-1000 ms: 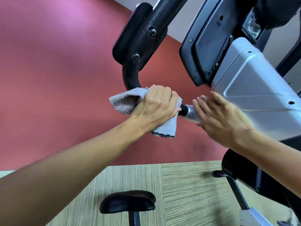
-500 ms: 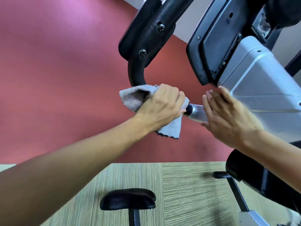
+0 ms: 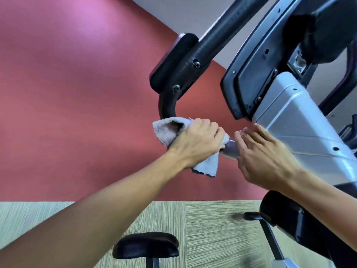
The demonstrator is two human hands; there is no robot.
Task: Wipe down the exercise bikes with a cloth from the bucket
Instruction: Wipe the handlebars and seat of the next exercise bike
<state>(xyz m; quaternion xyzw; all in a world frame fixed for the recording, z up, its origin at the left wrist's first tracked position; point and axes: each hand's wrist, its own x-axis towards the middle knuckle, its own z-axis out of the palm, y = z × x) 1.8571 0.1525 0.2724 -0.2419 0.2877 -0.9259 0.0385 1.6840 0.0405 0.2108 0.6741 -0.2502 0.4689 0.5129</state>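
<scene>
the left hand (image 3: 197, 141) grips a pale cloth (image 3: 168, 130), fingers curled round it and round the black handlebar (image 3: 167, 107) of the bike (image 3: 301, 120). the cloth is bunched where the handlebar bends down from its bolted black bracket (image 3: 179, 68); one end pokes out on the side of the hand away from the bike's silver housing, and a loose corner hangs below the hand. just beside the left hand, toward the housing, a short silver stretch of the bar (image 3: 229, 149) shows between the two hands. the right hand (image 3: 264, 155) lies flat with straight fingers close together, its fingertips (image 3: 245, 132) at the lower edge of the housing; it holds nothing. a dark console panel (image 3: 249, 80) sits above the housing. below the handlebar, a black saddle (image 3: 145, 245) stands over a striped floor (image 3: 212, 229). a red wall (image 3: 77, 93) lies behind the handlebar.
</scene>
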